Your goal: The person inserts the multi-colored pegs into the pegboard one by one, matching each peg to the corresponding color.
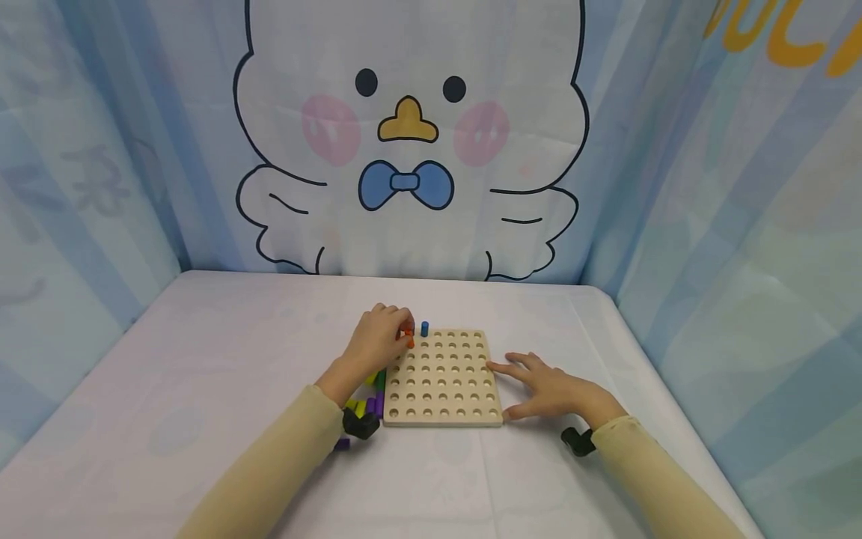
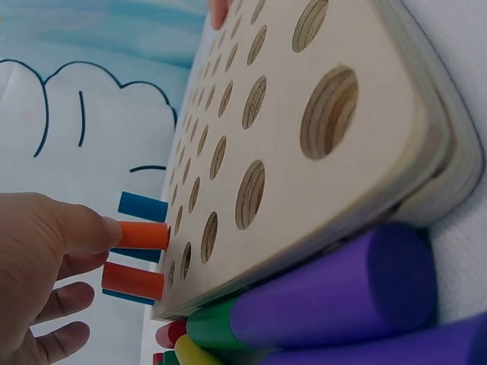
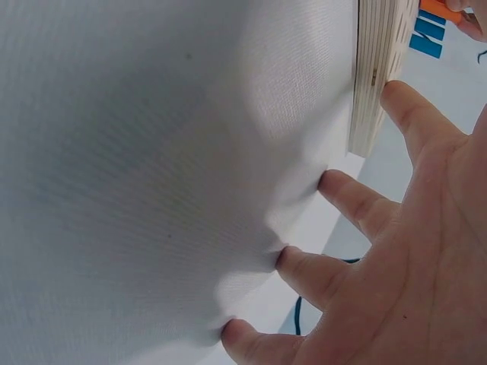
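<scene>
Pegboard (image 1: 441, 424): the wooden board lies flat, roughly mid-table, most holes bare; directions below run round it as seen from the head, 12 being away from the person.
Left hand (image 1: 374, 340): at 10 o'clock, thumb and finger closed in a pinch on an orange peg (image 2: 143, 235), the lower fingers loosely bent.
Right hand (image 1: 548, 388): at 3 o'clock, fingers spread and nearly straight, gripping nothing, fingertips touching the board's side.
Pinched peg: near 11 o'clock, its end against the board; whether it is seated I cannot tell.
Tilt risk: if the peg leans, it could catch on a hole's rim.
Crowding risk: a second orange peg (image 2: 133, 281) and blue pegs (image 2: 142, 206) stand close by, so a stray finger could knock one askew.
Rolling risk: loose purple pegs (image 2: 319, 281) and yellow pegs (image 1: 361, 409) lie from 8 to 9 o'clock, near the black wrist device (image 1: 361, 424); a low forearm could send these round pieces rolling.
Sliding risk: an uneven push could shift the board across the cloth.
Tablecloth (image 1: 135, 389): pale, faintly patterned, creased toward 5 o'clock.
Backdrop (image 1: 417, 232): at 12, blue-and-white fabric with a cartoon bird in a bow tie.
Side curtain (image 1: 754, 224): toward 2 o'clock, striped, orange lettering at its top.
</scene>
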{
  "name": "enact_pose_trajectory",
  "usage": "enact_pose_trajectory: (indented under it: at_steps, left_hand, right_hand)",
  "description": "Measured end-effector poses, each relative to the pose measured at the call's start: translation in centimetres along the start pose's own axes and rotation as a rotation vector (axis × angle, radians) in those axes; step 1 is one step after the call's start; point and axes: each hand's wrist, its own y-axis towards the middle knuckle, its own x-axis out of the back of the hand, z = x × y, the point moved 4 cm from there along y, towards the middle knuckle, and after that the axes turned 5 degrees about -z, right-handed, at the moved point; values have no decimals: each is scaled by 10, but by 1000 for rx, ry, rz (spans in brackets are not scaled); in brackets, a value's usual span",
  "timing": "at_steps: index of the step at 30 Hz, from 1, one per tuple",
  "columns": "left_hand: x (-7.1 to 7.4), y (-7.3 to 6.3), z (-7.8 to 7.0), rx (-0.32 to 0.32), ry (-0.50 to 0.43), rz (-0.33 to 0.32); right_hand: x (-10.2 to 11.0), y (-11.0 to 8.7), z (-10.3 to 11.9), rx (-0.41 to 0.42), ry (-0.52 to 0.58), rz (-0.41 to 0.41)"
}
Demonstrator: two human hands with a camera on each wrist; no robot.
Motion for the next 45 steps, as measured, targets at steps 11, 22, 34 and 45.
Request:
enact_pose_trajectory:
  at_steps: [11, 22, 34, 45]
  left_hand:
    - [0, -1, -1, 10, 15, -3]
    - [15, -2, 8, 48, 22, -3]
    - [27, -12, 27, 206, 30, 235]
    - [21, -34, 34, 279, 68, 443]
  right_hand:
    - [-1, 0, 1, 6, 7, 6]
    - [-2, 0, -1, 13, -4, -1]
    - [2, 2, -4, 12, -6, -11]
    - [-2, 2, -4, 16, -1, -10]
